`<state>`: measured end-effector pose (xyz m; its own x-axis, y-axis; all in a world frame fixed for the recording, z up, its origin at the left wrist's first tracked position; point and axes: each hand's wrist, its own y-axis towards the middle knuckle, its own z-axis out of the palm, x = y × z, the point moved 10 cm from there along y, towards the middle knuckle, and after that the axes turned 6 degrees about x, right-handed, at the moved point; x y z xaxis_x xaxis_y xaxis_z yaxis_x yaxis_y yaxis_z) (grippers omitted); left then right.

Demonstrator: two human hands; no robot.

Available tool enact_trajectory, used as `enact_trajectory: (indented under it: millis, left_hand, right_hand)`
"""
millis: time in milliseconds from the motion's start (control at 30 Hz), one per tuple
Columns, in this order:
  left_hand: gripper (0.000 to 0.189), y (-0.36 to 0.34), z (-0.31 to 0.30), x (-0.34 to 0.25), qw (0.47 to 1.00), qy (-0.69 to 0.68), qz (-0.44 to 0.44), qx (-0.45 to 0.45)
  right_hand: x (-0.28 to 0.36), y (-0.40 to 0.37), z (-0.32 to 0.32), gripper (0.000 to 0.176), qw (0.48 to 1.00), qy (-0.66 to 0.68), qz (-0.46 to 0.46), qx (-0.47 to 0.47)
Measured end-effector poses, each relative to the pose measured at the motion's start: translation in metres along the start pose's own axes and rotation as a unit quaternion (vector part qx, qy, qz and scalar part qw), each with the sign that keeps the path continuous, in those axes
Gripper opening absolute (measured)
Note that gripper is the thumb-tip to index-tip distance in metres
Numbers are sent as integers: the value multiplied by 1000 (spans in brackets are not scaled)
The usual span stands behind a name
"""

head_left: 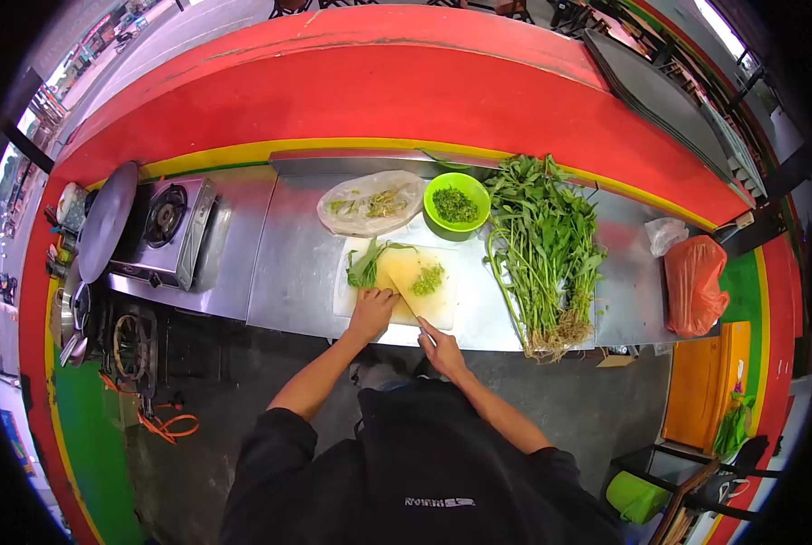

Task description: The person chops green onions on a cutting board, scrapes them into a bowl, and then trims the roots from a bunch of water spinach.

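The right hand [440, 352] wraps the knife [407, 300], blade just beside the curled left hand [374, 314]; its grip on the leafy stems [364, 270] ahead is unclear, so a slip could nick a fingertip. The cutting board's [443, 315] near edge limits the right hand, while bare counter [288, 272] opens leftward of the left.

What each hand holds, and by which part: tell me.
The right hand holds a knife by its handle. The left hand is at the leafy greens; whether it grips them cannot be told.
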<state>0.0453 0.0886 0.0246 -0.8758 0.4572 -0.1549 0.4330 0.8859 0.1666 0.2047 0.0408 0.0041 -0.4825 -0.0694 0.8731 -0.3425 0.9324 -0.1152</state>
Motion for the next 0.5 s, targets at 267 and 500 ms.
enact_trajectory:
  millis: [267, 500]
  left_hand:
    - [30, -2, -12, -5, 999, -17, -9, -35]
    - [37, 0, -3, -3, 998, -38, -51, 2]
  right_hand:
    - [-4, -9, -8, 45, 996, -5, 78, 36]
    - [-9, -11, -24, 48, 997, 31, 74, 1]
